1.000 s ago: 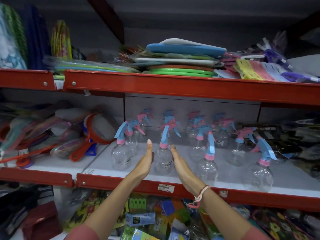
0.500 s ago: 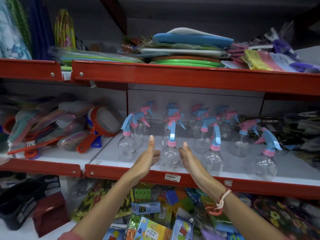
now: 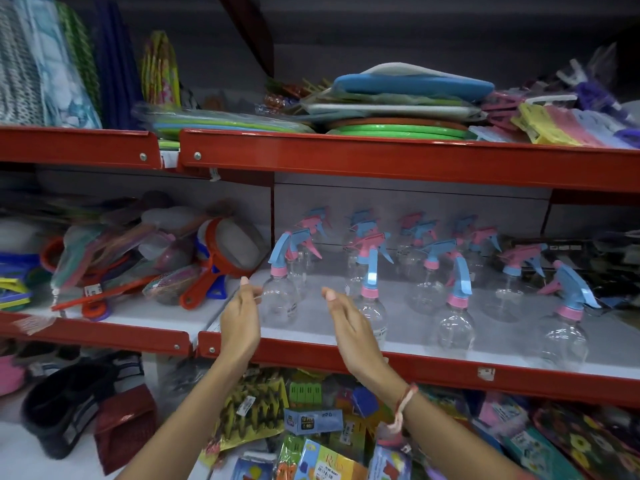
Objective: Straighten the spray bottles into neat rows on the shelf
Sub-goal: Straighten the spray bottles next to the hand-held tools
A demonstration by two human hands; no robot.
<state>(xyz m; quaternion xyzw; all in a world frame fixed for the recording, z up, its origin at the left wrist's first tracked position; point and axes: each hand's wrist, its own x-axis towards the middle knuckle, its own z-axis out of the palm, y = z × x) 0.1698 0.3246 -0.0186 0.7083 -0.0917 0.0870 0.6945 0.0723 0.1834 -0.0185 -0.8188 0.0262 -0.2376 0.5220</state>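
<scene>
Half a second ago both hands flanked the middle front bottle; now they have shifted left, and the palms face each other on either side of the leftmost front spray bottle (image 3: 279,295). The left hand (image 3: 241,319) is flat and open, fingertips just beside that bottle's left flank; whether they touch is unclear. The right hand (image 3: 349,329), also open and gripping nothing, stands between this bottle and the next front bottle (image 3: 371,299), overlapping the latter. The spray bottles, clear with pink and blue trigger heads, stand in loose rows on the white middle shelf (image 3: 408,365) behind its red front lip, with two more front bottles (image 3: 455,320) (image 3: 568,327) to the right. Small white stickers sit on the bottles and a price tag (image 3: 485,373) on the lip, all too blurred to read. A thread bracelet (image 3: 401,405) circles the right wrist.
</scene>
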